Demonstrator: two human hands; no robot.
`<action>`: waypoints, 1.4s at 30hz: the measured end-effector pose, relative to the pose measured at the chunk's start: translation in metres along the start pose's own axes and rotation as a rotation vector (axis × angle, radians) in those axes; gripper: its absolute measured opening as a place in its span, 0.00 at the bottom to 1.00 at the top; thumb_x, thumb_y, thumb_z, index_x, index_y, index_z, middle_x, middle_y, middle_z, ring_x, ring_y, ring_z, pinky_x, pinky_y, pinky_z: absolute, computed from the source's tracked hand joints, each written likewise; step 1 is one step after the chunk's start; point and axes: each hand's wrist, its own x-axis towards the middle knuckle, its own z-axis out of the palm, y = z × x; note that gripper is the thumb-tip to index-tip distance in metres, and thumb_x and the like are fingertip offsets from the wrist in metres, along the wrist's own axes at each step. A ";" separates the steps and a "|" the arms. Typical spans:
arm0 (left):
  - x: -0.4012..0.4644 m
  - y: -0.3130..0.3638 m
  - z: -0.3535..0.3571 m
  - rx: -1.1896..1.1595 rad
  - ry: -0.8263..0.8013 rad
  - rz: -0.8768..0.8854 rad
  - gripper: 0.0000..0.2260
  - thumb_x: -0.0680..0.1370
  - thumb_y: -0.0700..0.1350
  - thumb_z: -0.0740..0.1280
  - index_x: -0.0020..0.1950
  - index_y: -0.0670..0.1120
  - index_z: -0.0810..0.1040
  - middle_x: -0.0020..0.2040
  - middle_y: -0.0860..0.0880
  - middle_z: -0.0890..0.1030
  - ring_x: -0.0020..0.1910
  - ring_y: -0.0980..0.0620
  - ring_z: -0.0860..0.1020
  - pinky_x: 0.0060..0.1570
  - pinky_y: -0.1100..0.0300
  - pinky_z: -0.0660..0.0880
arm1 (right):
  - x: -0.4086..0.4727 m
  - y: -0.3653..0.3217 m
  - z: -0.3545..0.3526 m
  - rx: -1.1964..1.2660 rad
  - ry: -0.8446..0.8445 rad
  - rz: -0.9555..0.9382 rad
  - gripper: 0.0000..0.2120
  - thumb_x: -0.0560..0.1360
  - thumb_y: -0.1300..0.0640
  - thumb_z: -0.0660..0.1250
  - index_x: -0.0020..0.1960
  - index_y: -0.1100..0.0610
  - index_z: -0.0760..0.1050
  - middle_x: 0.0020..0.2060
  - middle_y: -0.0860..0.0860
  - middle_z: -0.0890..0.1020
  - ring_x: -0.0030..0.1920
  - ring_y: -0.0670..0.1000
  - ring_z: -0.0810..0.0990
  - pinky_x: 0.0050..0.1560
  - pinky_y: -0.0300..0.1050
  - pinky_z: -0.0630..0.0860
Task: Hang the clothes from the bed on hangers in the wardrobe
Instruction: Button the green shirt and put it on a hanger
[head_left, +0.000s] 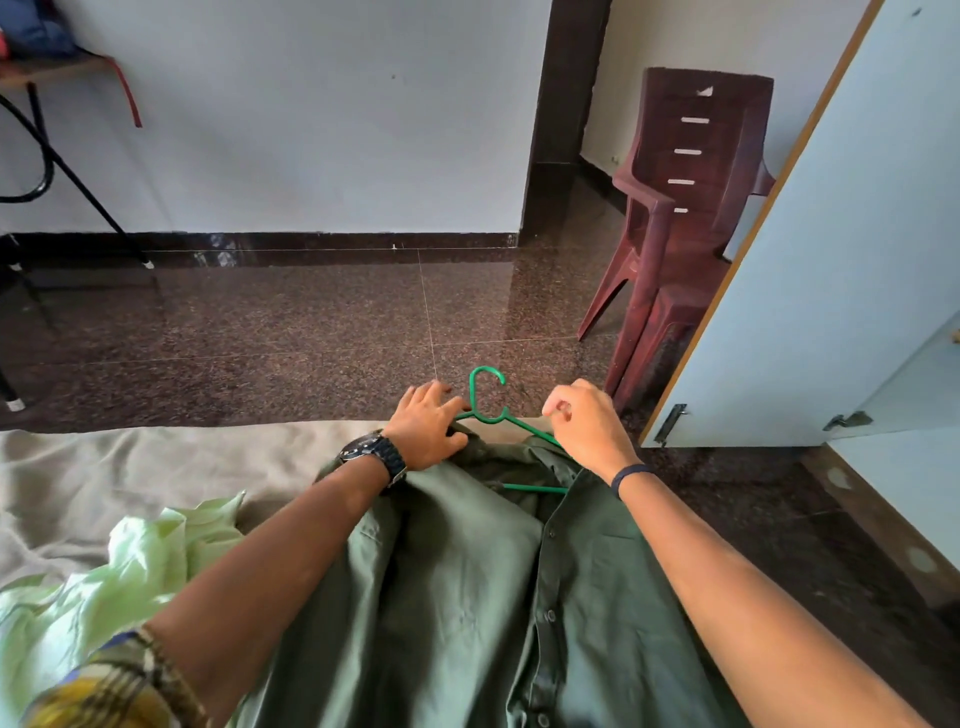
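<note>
A dark green button-up shirt (467, 582) lies spread on the bed (130, 467), collar toward the bed's far edge. A green plastic hanger (488, 400) sits inside the collar, its hook sticking out past the edge and its lower bar showing in the open neck. My left hand (428, 434), with a wristwatch, presses on the shirt's left shoulder over the hanger arm. My right hand (584, 428) pinches the shirt fabric at the right shoulder beside the hanger arm. A pale green garment (104, 571) lies crumpled on the bed at the left.
The open wardrobe door (831, 260) stands at the right, with stacked maroon plastic chairs (680, 234) behind it. Dark granite floor (311, 322) lies beyond the bed. A black-legged table (52, 156) stands at the far left by the wall.
</note>
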 end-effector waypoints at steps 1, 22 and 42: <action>0.002 0.009 0.001 0.085 0.073 0.071 0.23 0.76 0.49 0.64 0.71 0.48 0.66 0.69 0.42 0.65 0.67 0.40 0.65 0.67 0.49 0.61 | -0.008 0.007 -0.002 -0.025 0.012 -0.014 0.10 0.74 0.65 0.60 0.43 0.57 0.80 0.41 0.52 0.75 0.43 0.51 0.74 0.46 0.46 0.72; -0.043 0.060 0.059 -0.203 0.143 0.105 0.09 0.79 0.48 0.64 0.52 0.45 0.79 0.52 0.46 0.79 0.55 0.46 0.74 0.54 0.56 0.69 | -0.051 0.032 0.041 0.718 -0.134 0.632 0.06 0.71 0.71 0.69 0.46 0.62 0.80 0.40 0.58 0.80 0.33 0.49 0.80 0.31 0.40 0.77; -0.070 0.105 0.084 -1.155 0.300 -0.752 0.01 0.77 0.36 0.64 0.47 0.41 0.73 0.41 0.43 0.78 0.32 0.50 0.78 0.24 0.64 0.76 | -0.071 0.041 0.061 1.009 -0.198 0.715 0.13 0.75 0.74 0.59 0.51 0.61 0.76 0.39 0.56 0.80 0.36 0.53 0.78 0.35 0.43 0.74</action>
